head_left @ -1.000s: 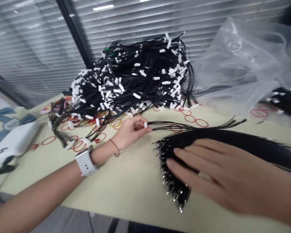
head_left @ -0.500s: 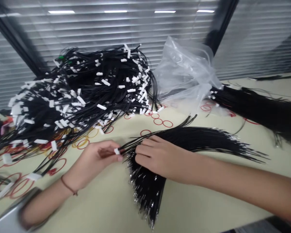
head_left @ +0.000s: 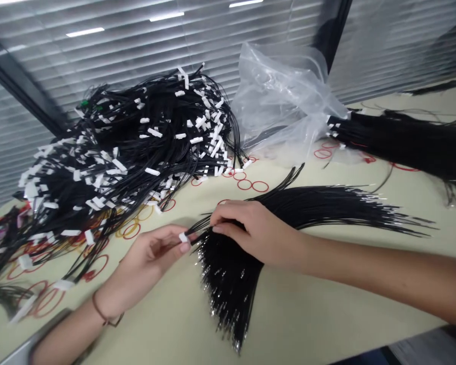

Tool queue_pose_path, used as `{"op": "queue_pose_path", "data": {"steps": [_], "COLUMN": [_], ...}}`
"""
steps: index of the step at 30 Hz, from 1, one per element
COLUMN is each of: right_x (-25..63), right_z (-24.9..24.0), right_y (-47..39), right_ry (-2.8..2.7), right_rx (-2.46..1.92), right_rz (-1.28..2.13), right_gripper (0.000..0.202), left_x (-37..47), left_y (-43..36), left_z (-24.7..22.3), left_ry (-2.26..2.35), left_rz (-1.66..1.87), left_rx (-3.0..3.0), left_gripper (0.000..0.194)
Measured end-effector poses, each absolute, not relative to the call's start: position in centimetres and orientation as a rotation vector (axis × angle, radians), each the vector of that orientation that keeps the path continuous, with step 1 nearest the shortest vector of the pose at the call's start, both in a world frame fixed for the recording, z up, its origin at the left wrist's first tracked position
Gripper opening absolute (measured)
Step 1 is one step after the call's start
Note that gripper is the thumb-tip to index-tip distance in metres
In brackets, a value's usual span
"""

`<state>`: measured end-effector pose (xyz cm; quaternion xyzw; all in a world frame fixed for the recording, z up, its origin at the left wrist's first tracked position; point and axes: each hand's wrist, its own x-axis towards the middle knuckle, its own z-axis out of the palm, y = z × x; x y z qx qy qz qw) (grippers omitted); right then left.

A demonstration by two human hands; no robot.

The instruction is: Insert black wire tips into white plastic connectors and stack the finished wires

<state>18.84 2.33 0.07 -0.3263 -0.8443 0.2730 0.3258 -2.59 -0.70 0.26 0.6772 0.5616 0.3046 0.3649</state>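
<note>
Thumb and fingers of my left hand [head_left: 152, 258] are clamped on a white connector [head_left: 183, 237], whose thin black wires run toward my right hand [head_left: 247, 228]. That hand is curled over the near bundle of black wires [head_left: 231, 284], thumb against fingers; I cannot tell what it pinches. Beyond my left hand, a heap of connectored cables [head_left: 137, 137] lies on the bench [head_left: 296, 314]; beyond my right, a clear plastic bag [head_left: 277, 96].

Workshop-like table [head_left: 296, 314] heaped with connector-tipped black wires [head_left: 163, 116].

Slatted blinds [head_left: 197, 35] behind pale tabletop [head_left: 300, 304]
</note>
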Motion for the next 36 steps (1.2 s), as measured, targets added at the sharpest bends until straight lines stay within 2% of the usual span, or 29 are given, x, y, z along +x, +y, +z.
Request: {"op": "queue_pose_path", "data": {"steps": [6, 21, 36], "right_x": [18.3, 17.9, 17.6], "right_z": [-0.3, -1.8, -2.0], "right_y": [2.0, 2.1, 1.0], "right_ry": [-2.096, -2.247, -2.238], "right_rx": [-1.069, -0.877, -0.869], "right_rz": [0.769, 0.479, 0.545], "right_gripper": [0.013, 0.021, 0.010], "left_x": [-2.1, -1.5, -1.4], "left_y": [-0.7, -0.9, -0.8], "left_z": [0.2, 0.8, 0.7], "left_ry": [1.373, 1.240, 1.176], "left_rz": [0.838, 0.845, 0.810], "left_rx": [1.650, 1.422, 1.414], "left_gripper": [0.013, 0.012, 0.021]}}
